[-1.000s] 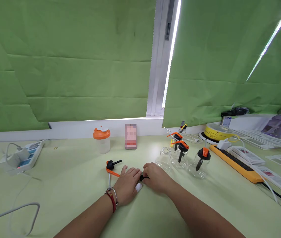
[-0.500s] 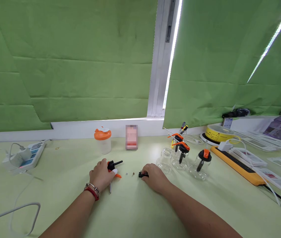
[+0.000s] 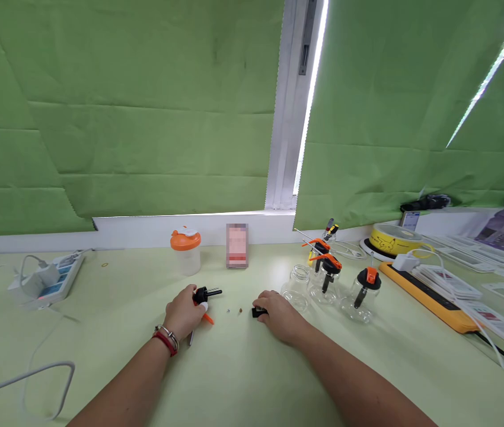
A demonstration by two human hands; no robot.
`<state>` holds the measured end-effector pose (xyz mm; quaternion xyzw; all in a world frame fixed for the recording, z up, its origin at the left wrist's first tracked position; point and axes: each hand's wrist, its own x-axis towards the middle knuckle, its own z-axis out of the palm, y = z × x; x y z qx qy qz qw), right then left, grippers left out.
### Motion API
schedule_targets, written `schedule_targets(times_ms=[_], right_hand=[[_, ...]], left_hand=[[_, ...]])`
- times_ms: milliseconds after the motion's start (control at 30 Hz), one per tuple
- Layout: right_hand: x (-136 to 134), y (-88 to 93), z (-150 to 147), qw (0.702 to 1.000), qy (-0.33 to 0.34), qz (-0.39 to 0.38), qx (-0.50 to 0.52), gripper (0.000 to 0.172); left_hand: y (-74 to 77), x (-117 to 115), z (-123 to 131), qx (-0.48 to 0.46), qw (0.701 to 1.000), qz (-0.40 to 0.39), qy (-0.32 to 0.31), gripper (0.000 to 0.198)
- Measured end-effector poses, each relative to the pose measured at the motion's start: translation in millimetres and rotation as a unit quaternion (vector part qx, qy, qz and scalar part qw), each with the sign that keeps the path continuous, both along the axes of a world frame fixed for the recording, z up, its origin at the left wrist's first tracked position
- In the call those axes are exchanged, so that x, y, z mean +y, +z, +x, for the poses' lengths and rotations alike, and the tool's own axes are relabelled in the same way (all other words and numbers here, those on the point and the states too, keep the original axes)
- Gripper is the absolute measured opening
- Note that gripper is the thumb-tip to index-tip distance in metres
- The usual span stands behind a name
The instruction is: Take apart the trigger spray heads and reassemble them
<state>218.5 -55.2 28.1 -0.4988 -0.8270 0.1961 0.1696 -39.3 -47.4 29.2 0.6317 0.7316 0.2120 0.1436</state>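
My left hand [image 3: 185, 314] is closed on a black-and-orange jar lid [image 3: 204, 295] just above or on the table. A dark stem points right from the lid, an orange lever shows below my fingers, and a metal rod sticks out near my wrist. To the right, my right hand [image 3: 277, 314] pinches a small black part [image 3: 258, 312] at the tabletop; its far end is hidden by my fingers. Between the hands lie a tiny silvery piece [image 3: 228, 311] and a tiny brown piece [image 3: 240, 311].
Beyond my right hand stand an open glass jar [image 3: 299, 284] and several jars with black-and-orange lids [image 3: 331, 265]. An orange-lidded cup [image 3: 186, 255] and a phone [image 3: 237, 248] stand at the back. Power strips [image 3: 63, 279] and cables flank both sides.
My left hand has turned the lid slightly, so its rod and lever have swung toward the left. My right hand and the black part have barely shifted.
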Motion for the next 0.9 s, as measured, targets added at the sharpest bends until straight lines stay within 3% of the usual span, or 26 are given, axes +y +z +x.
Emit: schedule_targets(times_ms=[200, 333, 467, 600, 700, 900], right_hand=[[1, -0.4, 0, 1.0, -0.02, -0.009, 0.004, 0.022], [-2, 3.6, -1, 1.0, -0.022, -0.014, -0.006, 0.023], [-11, 13.6, -7, 0.999, -0.017, 0.018, 0.047, 0.027], [-22, 20.1, -18, 0.992, 0.043, 0.032, 0.118, 0.025], [-29, 14.5, -28, 0.987, 0.053, -0.039, 0.144, 0.024], [-33, 2.6, -34, 0.958, -0.002, -0.162, 0.238, 0.019]], left_hand=[[-1.6, 0, 2, -0.001, 1.0, 0.014, -0.019, 0.03], [1.6, 0, 1, -0.059, 0.997, 0.023, -0.038, 0.033], [13.9, -7, 4, -0.162, 0.979, 0.032, -0.118, 0.031], [24.7, -19, 15, -0.204, 0.954, 0.005, -0.219, 0.023], [28.4, -27, 24, -0.216, 0.941, -0.021, -0.26, 0.02], [34.9, -34, 26, -0.215, 0.925, -0.08, -0.302, 0.021]])
